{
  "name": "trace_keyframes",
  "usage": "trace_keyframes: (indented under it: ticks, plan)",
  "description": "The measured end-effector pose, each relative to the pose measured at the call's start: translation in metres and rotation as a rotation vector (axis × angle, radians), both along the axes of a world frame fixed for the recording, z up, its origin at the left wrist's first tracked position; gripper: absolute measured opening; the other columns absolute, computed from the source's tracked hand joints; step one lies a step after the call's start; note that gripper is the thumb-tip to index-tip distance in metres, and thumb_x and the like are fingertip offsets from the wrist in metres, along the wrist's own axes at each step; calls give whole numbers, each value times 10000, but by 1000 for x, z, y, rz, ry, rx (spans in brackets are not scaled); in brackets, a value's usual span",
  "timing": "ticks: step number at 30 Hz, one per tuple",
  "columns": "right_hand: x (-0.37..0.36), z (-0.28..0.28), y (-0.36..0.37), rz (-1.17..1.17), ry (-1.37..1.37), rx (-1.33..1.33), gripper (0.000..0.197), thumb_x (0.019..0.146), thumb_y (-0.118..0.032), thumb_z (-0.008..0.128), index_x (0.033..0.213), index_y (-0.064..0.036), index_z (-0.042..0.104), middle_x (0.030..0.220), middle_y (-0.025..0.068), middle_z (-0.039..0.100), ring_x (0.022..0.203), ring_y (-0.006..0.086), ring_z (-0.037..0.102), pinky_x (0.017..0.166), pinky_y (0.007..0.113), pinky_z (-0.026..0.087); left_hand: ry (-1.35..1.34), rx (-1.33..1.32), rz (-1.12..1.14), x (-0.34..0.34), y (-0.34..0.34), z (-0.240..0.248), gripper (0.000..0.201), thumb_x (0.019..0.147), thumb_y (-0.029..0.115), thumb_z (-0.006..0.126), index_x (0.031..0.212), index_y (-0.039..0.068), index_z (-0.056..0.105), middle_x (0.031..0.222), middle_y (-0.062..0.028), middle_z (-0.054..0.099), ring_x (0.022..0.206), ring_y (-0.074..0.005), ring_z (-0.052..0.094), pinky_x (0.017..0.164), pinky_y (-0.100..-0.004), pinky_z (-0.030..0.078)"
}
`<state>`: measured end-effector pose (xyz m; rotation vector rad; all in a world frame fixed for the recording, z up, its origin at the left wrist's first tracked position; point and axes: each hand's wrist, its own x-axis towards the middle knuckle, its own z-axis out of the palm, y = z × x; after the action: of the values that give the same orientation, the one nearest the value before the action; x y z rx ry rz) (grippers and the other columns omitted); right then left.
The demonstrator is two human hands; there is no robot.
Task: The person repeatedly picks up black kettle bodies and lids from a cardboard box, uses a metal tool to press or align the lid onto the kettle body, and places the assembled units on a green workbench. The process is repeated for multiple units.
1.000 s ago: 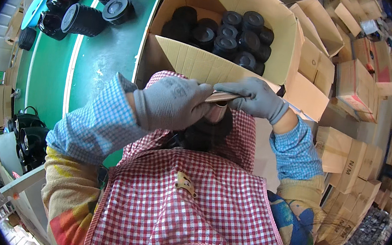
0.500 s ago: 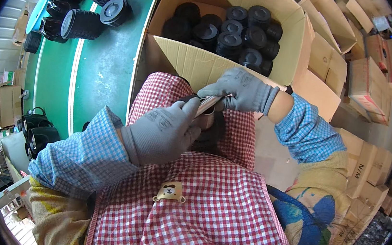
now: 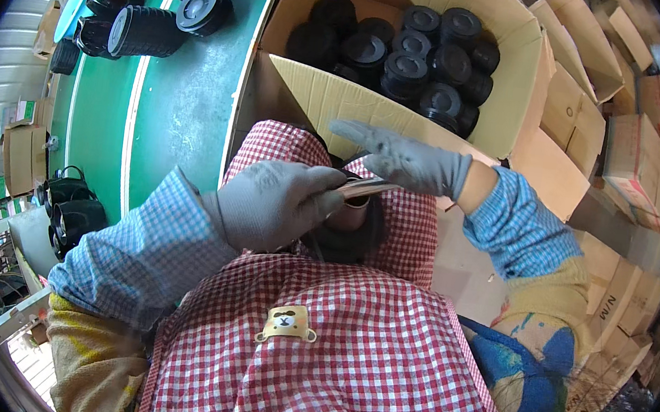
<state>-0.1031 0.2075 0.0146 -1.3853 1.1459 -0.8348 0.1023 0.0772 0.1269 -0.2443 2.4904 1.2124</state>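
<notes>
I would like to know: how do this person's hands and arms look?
The left hand and right hand wear grey, close-fitting gloves. Next come blue-and-white checked sleeve covers, then tan sweater sleeves, with yellow on the left one and blue patches on the right.

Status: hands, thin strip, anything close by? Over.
Left hand gripping thin strip. Right hand open by its other end, contact unclear. Open carton just beyond both hands.
</notes>
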Motion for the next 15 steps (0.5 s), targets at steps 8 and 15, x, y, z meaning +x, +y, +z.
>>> trace_keyframes:
  ticks: [8,15]
  plan:
    - [39,38,42,-125,-4,-166,783,1045,-551,391,1629,-79,169,1660,206,210,1555,338,171,1260,436,106,-144,-64,-43,-31,-65,-57,389,999,355,513,1002,22,714,900,-184,711,886,-351,705,824,-468,535]
    - [55,51,42,-218,-319,-69,727,1070,-476,372,1628,-61,160,1657,204,224,1548,323,207,1255,439,154,-40,-107,31,-62,-61,-82,401,983,372,535,1176,55,686,1127,-193,682,1065,-348,650,974,-466,483]
